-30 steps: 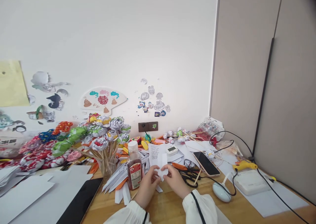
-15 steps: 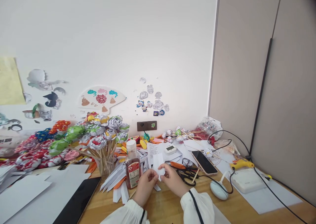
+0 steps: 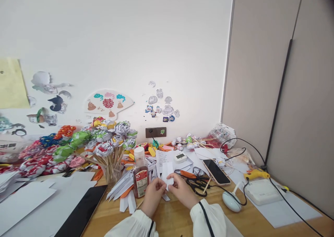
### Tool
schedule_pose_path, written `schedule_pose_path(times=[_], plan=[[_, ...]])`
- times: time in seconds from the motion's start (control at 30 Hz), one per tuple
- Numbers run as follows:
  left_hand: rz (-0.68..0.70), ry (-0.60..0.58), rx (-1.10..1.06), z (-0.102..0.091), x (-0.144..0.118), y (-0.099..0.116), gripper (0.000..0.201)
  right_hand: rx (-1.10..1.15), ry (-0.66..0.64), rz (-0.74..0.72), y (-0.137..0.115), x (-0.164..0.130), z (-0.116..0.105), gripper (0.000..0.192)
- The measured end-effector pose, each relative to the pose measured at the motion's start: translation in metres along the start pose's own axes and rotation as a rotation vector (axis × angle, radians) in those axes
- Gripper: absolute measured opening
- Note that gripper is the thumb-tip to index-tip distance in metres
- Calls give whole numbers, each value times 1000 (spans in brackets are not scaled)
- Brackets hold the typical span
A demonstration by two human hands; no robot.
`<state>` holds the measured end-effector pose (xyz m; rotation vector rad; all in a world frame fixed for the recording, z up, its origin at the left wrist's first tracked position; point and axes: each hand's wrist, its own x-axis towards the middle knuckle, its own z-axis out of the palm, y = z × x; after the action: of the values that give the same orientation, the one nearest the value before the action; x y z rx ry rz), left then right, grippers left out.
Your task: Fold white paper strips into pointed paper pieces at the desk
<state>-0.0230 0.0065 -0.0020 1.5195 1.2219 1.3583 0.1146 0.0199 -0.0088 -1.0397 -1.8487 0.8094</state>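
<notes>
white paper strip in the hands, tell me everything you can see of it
The white paper strip is a small, narrow piece of plain white paper, thin and slightly bent, standing roughly upright above the wooden desk. Its lower end is pinched between the fingertips of the left hand and the right hand, which meet around it; the top is free. It sits in front of a printed paper sheet, right of the red-labelled bottle. Any fold lines are too small to tell.
</notes>
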Motion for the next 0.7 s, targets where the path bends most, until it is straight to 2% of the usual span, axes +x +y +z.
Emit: schedule_pose_path(times=[0.3, 0.7], plan=[[27, 46, 59, 1, -1, -3, 8, 114, -12, 38, 3, 1, 7, 31], [11, 58, 5, 2, 1, -9, 13, 46, -30, 16, 5, 0, 4, 28]])
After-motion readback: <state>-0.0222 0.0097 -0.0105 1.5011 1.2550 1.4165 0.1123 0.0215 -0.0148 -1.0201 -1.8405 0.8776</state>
